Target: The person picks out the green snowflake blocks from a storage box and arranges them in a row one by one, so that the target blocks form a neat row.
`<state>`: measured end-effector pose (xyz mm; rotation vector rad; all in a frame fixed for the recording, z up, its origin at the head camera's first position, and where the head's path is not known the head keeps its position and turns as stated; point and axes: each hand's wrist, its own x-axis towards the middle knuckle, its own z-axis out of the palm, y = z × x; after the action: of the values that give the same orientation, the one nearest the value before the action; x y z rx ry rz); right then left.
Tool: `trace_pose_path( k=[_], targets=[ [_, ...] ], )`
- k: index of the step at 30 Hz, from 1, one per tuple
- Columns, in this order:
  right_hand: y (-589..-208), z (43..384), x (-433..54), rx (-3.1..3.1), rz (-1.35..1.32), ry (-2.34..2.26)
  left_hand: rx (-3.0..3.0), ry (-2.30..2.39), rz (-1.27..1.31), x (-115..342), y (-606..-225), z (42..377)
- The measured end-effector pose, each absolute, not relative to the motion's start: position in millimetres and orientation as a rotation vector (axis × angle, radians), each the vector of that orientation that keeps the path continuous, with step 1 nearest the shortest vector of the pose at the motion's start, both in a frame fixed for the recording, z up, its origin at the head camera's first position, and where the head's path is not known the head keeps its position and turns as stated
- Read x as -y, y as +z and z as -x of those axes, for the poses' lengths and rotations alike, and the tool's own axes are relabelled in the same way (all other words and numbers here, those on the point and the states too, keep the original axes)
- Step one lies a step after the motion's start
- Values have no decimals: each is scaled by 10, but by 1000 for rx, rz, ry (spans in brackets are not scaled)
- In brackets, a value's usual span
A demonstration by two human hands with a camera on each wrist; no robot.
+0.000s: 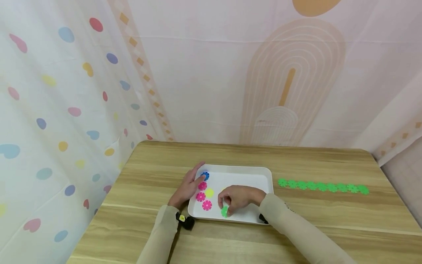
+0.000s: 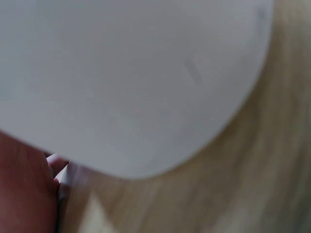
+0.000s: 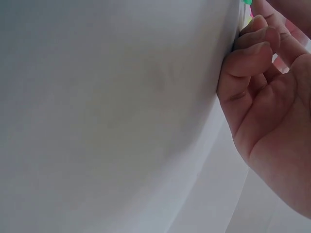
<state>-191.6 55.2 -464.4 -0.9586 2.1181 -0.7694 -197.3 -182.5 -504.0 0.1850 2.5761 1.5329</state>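
In the head view a white tray lies on the wooden table. My left hand grips its left edge, thumb over the rim by a blue notched snowflake disc and fingers along the outside. Over the tray's front half, my right hand pinches a green snowflake disc between thumb and fingertips. Pink discs and a yellow disc lie in the tray's left part. The right wrist view has the curled fingers close against the white tray surface, with only a sliver of green showing.
A straight chain of joined green discs lies on the table to the right of the tray. Behind the table hangs a patterned curtain, and a dotted one hangs at the left. Black wrist straps sit near the tray's front edge.
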Motion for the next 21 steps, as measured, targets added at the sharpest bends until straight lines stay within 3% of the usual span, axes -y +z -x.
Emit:
trace_pose_path(
  k=[21],
  targets=[
    [-4644, 1985, -582, -2051, 993, -834, -2588, 1530, -180, 1822, -5051, 1970]
  ],
)
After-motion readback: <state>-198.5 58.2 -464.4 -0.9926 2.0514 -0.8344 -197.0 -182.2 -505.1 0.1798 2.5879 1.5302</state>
